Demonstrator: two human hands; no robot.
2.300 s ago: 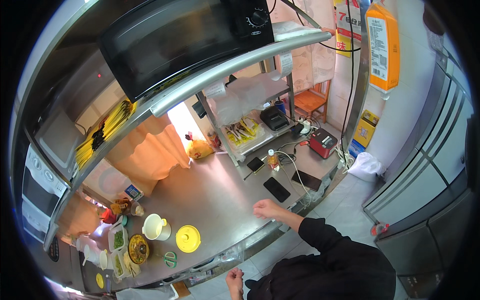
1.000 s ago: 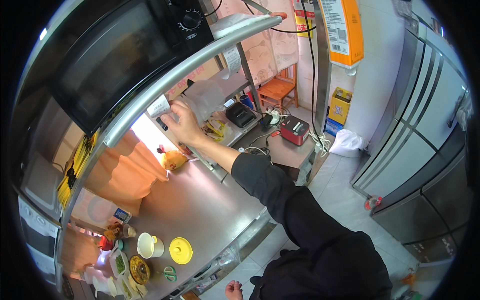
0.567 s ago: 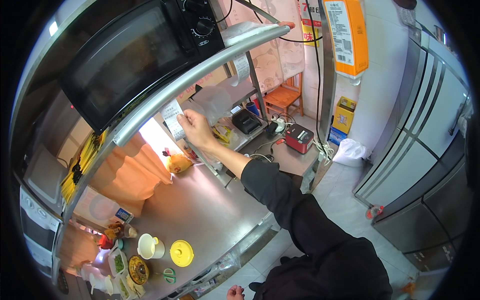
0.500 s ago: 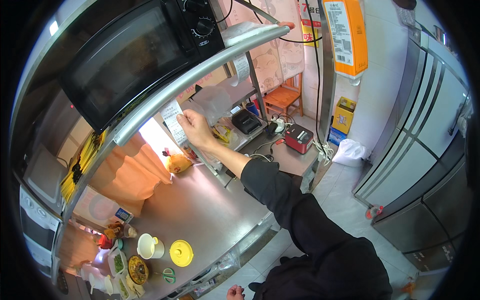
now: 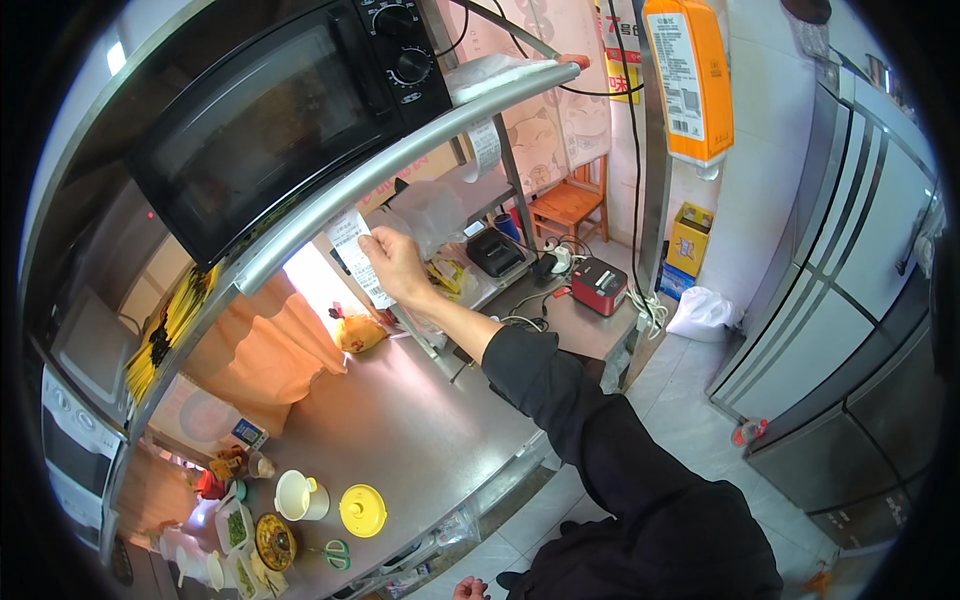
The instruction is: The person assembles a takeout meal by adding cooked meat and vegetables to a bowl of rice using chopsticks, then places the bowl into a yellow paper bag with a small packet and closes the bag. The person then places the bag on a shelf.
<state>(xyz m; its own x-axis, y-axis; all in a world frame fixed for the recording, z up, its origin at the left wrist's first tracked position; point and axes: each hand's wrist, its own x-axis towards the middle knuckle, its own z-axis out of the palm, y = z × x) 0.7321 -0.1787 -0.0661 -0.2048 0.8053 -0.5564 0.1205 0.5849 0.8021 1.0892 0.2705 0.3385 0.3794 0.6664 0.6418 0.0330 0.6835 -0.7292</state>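
Observation:
My right hand (image 5: 392, 268) is raised to the front rail of a steel shelf (image 5: 400, 160), arm in a black sleeve. Its fingers pinch a long white paper slip (image 5: 352, 250) that hangs from the rail. A second paper slip (image 5: 486, 146) hangs further right on the same rail. A black microwave oven (image 5: 270, 110) stands on the shelf just above my hand. Only the tip of my left hand (image 5: 466, 589) shows at the lower edge, near the counter front; its fingers are too small to read.
Below lies a steel counter (image 5: 420, 440) with a yellow lid (image 5: 361, 510), a white cup (image 5: 298, 495), green scissors (image 5: 336, 556) and food tubs at the left. A small black printer (image 5: 496, 250) and a red device (image 5: 600, 285) sit at the right. Steel fridge doors (image 5: 850, 330) stand far right.
My right hand left the counter, rose to the shelf rail and closed on the hanging paper slip. The view tilted up toward the microwave.

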